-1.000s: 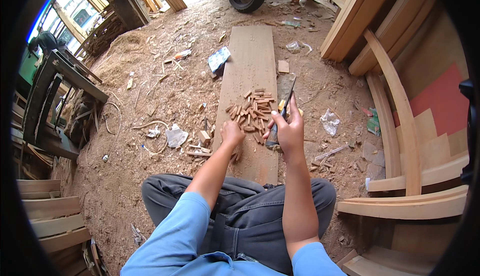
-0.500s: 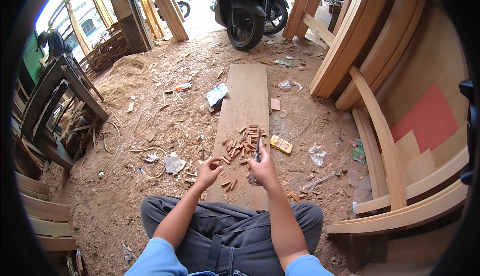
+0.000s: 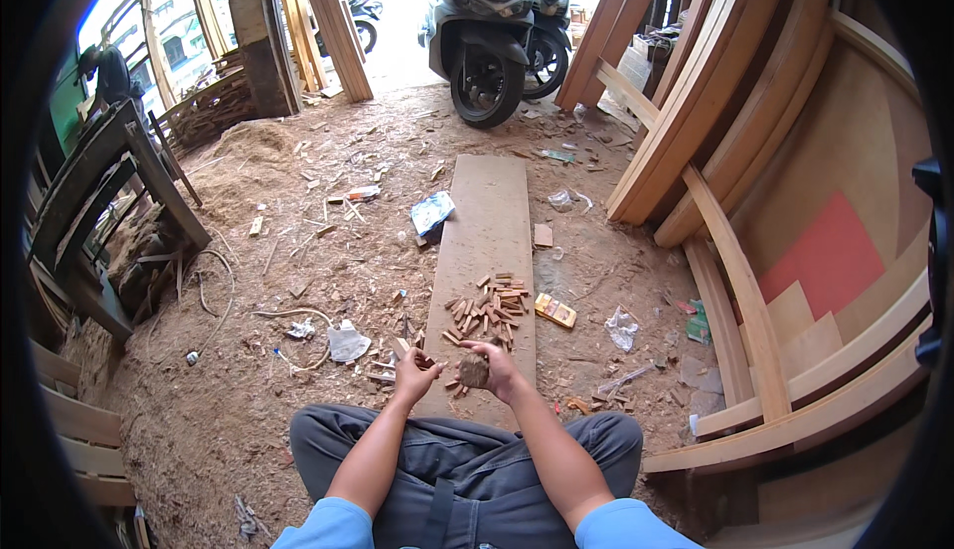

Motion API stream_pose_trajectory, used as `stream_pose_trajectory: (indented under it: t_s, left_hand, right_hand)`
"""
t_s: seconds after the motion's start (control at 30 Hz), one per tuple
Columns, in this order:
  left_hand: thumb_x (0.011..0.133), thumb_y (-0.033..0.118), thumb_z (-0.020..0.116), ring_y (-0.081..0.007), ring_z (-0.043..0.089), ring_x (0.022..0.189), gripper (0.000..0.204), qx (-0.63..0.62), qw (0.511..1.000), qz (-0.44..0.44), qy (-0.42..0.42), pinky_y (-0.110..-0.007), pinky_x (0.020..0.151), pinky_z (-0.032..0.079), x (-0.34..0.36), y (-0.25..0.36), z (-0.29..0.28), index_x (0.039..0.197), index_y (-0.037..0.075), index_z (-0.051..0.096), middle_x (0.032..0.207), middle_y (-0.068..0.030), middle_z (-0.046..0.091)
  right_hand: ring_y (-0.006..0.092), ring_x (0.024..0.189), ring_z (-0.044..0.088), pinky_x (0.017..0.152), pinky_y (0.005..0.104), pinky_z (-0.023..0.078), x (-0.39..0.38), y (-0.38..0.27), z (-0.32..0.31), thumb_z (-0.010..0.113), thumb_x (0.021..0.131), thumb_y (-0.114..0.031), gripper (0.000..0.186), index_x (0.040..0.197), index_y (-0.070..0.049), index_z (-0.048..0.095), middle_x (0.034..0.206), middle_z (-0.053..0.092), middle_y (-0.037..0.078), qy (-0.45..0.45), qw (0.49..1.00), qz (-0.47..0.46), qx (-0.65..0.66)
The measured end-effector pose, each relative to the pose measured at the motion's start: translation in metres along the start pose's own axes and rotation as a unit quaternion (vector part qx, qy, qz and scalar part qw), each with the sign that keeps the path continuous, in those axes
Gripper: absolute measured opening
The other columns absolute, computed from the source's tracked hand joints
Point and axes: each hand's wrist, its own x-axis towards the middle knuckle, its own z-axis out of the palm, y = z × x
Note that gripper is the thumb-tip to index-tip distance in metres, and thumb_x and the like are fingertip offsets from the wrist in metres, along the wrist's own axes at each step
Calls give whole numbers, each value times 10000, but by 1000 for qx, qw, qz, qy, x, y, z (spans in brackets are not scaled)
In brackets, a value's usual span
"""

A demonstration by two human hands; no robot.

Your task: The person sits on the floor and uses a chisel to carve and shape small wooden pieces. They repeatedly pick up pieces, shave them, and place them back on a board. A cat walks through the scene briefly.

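Note:
Small reddish-brown wood sticks (image 3: 494, 303) lie in a loose pile on a long flat board (image 3: 485, 201) in front of my crossed legs. Just left of the board's near part, my left hand (image 3: 413, 378) is closed, thumb and fingers drawn together. Whatever it pinches is too small to make out. My right hand (image 3: 500, 370) is wrapped round a tool with a rough, brown, rounded end (image 3: 475, 370), held low over the near part of the board. The rest of that tool is mostly hidden by the hand. A few sticks lie beneath it, partly covered.
Beside the board's right edge lies a yellow packet (image 3: 555, 311); a blue-white wrapper (image 3: 432, 213) touches its left edge. Shavings and scraps cover the ground. Curved timber frames (image 3: 730, 291) lean at the right, a dark wooden chair frame (image 3: 149, 166) stands left, and a scooter (image 3: 485, 47) is parked ahead.
My right hand has come down and left, turning the tool: its dark upright length no longer shows and its brown end does. My left hand has moved slightly lower, closer to the right.

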Motion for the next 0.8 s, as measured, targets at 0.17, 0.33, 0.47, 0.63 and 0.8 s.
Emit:
stream_pose_trajectory:
  t_s: [0.17, 0.33, 0.47, 0.63, 0.8]
  left_hand:
    - [797, 42, 790, -159, 698, 715, 290, -1, 999, 27, 18, -287, 622, 571, 0, 1, 0, 971, -16, 565, 823, -106, 698]
    - [790, 75, 792, -151, 702, 762, 257, -18, 999, 43, 26, -283, 694, 565, -3, 14, -3, 958, -13, 619, 849, -96, 718]
    - [801, 80, 782, -143, 698, 783, 234, -49, 998, 19, 24, -279, 725, 563, -9, 32, -1, 957, -10, 634, 866, -88, 725]
    - [835, 140, 773, -124, 692, 773, 186, -84, 995, 32, 33, -271, 710, 553, -19, 59, 6, 928, -4, 700, 822, -71, 725]
    - [860, 135, 764, -114, 686, 770, 186, -95, 990, 79, 63, -252, 703, 534, -16, 74, 9, 963, -4, 696, 827, -56, 726]
  right_hand:
    - [292, 916, 699, 791, 366, 547, -6, -7, -5, 402, 934, -187, 431, 1338, -71, 500, 1109, 681, 204, 34, 994, -40, 100]
    - [235, 818, 702, 689, 342, 546, -1, -1, -1, 487, 912, -26, 337, 1238, -96, 530, 1016, 705, 139, 175, 979, -105, 4]
    - [206, 720, 698, 650, 354, 542, 3, 7, -1, 627, 868, -59, 344, 1206, -113, 594, 866, 713, 89, 249, 948, -136, -147]
    - [259, 799, 728, 723, 363, 556, -2, 7, -5, 788, 759, -166, 373, 1104, -65, 693, 923, 750, 107, 337, 762, -322, -449]
    - [290, 841, 714, 746, 363, 545, -6, -7, 4, 845, 752, -222, 287, 915, -32, 704, 892, 715, 157, 279, 735, -486, -382]
